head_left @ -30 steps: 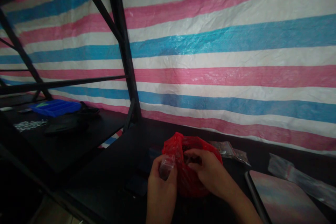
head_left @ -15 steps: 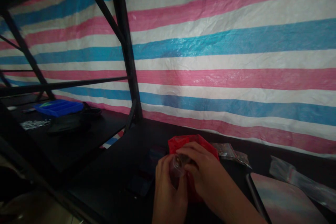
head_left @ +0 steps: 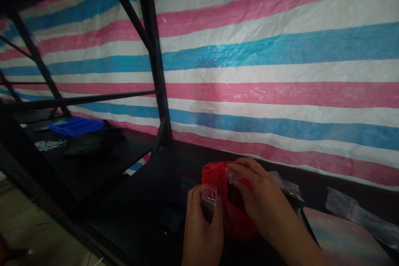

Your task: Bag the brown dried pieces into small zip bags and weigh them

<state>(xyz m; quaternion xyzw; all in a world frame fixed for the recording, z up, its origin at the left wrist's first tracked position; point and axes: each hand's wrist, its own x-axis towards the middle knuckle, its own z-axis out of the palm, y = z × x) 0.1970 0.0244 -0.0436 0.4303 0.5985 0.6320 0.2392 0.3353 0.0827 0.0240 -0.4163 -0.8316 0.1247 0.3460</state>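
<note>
My left hand (head_left: pixel 201 224) is closed around a small clear plastic box (head_left: pixel 209 194), its square end facing up between thumb and fingers. Just right of it lies a red plastic bag (head_left: pixel 215 172), its mouth open and dark, small contents partly showing inside. Over that opening, my right hand (head_left: pixel 260 191) pinches a small clear plastic piece (head_left: pixel 231 174); its exact kind is unclear. The right fingers are at the bag's rim and cover part of it.
Small zip bags (head_left: pixel 288 187) lie behind my right hand. A pale tablet-like panel (head_left: pixel 343 232) and a clear plastic bag (head_left: pixel 349 208) are at right. A dark phone-like object (head_left: pixel 171 216) lies left. Farther left stands a blue tray (head_left: pixel 76 126), beyond a black frame post (head_left: pixel 156 66).
My right hand has moved right, away from the clear box to the red bag's opening. My left hand keeps the box, whose clear end now shows no hand over it.
</note>
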